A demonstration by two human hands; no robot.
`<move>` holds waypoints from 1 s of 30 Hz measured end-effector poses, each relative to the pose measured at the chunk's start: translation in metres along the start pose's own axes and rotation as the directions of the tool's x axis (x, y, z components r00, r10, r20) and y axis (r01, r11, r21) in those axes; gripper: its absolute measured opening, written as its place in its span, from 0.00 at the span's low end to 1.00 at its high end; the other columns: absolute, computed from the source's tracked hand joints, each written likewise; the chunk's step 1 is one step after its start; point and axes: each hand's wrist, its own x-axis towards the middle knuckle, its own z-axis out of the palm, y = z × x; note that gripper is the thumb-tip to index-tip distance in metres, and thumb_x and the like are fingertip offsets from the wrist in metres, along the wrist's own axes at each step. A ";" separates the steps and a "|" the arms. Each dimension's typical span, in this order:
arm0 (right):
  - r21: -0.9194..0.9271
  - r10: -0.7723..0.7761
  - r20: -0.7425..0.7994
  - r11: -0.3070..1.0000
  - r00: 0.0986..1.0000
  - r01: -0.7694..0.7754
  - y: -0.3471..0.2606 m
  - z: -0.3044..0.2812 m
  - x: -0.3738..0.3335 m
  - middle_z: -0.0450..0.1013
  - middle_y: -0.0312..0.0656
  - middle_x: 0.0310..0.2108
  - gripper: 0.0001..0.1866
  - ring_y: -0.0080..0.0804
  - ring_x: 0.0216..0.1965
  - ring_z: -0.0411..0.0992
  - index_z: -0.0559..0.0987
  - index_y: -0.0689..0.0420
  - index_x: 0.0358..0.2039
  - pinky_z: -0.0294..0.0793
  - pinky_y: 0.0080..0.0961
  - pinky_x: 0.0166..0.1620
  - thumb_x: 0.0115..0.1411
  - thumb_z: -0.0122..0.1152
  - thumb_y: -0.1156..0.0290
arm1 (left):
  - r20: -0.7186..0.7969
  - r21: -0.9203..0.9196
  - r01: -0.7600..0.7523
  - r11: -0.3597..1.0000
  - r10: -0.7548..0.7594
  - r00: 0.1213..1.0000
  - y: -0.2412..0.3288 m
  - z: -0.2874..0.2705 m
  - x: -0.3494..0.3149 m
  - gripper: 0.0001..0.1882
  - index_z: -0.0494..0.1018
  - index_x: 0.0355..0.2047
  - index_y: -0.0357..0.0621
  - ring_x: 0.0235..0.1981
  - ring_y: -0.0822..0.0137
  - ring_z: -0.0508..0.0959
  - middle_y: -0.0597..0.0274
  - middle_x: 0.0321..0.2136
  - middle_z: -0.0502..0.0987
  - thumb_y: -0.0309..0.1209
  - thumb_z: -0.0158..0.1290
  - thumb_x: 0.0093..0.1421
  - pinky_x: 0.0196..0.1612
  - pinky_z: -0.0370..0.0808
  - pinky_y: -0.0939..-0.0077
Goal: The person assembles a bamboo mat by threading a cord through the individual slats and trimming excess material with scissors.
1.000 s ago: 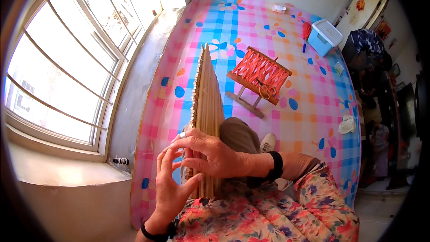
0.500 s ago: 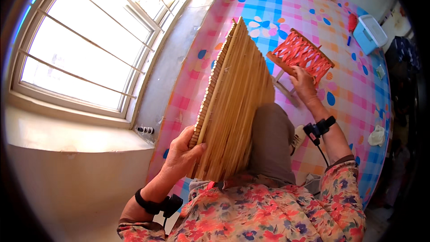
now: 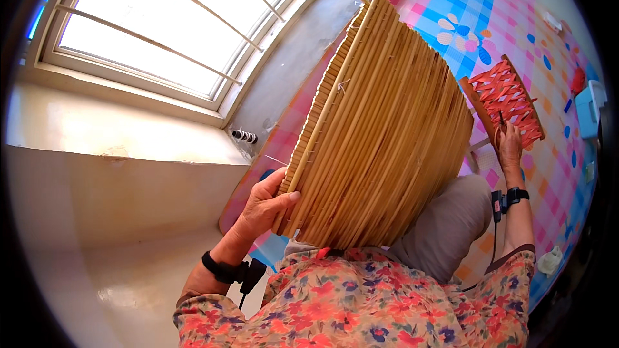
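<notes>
My left hand (image 3: 261, 206) is closed on the lower left edge of a folded reed mat (image 3: 387, 129), its thumb on the front face. The mat is made of many thin yellow-brown sticks bound side by side, and it stands tilted upright against my lap. A thin pale strand sticks out near my left fingers. My right hand (image 3: 510, 145) is closed over a low stool (image 3: 506, 90) with wooden rails and a red woven seat. From its fingers pokes a small dark-tipped tool, perhaps scissors; its exact kind is unclear.
A barred window (image 3: 174, 19) and its ledge are on the left. The checked, flowered floor sheet (image 3: 445, 0) spreads ahead and right. A blue tub (image 3: 588, 109) stands at the far right, and a crumpled white cloth (image 3: 550, 260) lies nearer. My bent knee (image 3: 451, 219) is beside the mat.
My right hand has moved from the stool's near rail to its seat, where a small tool now shows in the fingers. The mat's face has turned more toward me. The view has swung left.
</notes>
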 end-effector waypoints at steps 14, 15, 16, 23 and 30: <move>0.123 0.135 0.228 0.978 0.964 -0.166 0.055 0.008 0.013 0.75 0.48 0.34 0.19 0.44 0.37 0.74 0.75 0.54 0.47 0.74 0.38 0.41 0.56 0.61 0.61 | 0.041 0.047 -0.047 0.998 0.045 0.998 -0.006 -0.007 0.006 0.25 0.63 0.58 0.35 0.49 0.75 0.70 0.64 0.47 0.72 0.25 0.53 0.61 0.53 0.68 0.77; 0.254 0.164 0.252 0.940 0.954 -0.229 0.058 0.009 0.015 0.75 0.46 0.32 0.19 0.40 0.35 0.75 0.75 0.54 0.46 0.75 0.36 0.39 0.56 0.61 0.61 | 0.051 0.031 -0.044 0.999 0.042 0.998 -0.007 -0.008 0.007 0.25 0.63 0.58 0.35 0.49 0.75 0.70 0.64 0.47 0.72 0.25 0.53 0.61 0.53 0.68 0.77; 0.378 0.192 0.277 0.879 0.941 -0.291 0.064 0.007 0.015 0.75 0.43 0.30 0.18 0.36 0.34 0.75 0.76 0.54 0.46 0.75 0.34 0.37 0.57 0.61 0.60 | 0.066 0.014 -0.042 0.999 0.041 0.997 -0.009 -0.009 0.009 0.25 0.63 0.58 0.35 0.49 0.75 0.70 0.64 0.47 0.72 0.25 0.53 0.61 0.53 0.68 0.77; 0.874 0.113 0.438 0.180 0.892 -0.452 -0.035 -0.112 -0.002 0.73 0.31 0.31 0.19 0.18 0.33 0.74 0.74 0.57 0.49 0.76 0.18 0.33 0.62 0.58 0.60 | 0.075 0.005 -0.113 0.994 0.113 0.991 -0.023 -0.015 0.004 0.25 0.62 0.58 0.34 0.48 0.75 0.71 0.63 0.47 0.73 0.23 0.52 0.60 0.52 0.69 0.77; 0.925 -0.191 0.378 0.035 0.906 -0.379 -0.183 -0.222 -0.023 0.73 0.38 0.37 0.24 0.23 0.31 0.75 0.69 0.60 0.55 0.78 0.23 0.36 0.61 0.59 0.64 | 0.053 -0.121 -0.121 0.985 0.128 0.990 -0.034 -0.015 -0.002 0.23 0.64 0.56 0.33 0.47 0.76 0.72 0.61 0.47 0.73 0.23 0.51 0.61 0.51 0.70 0.78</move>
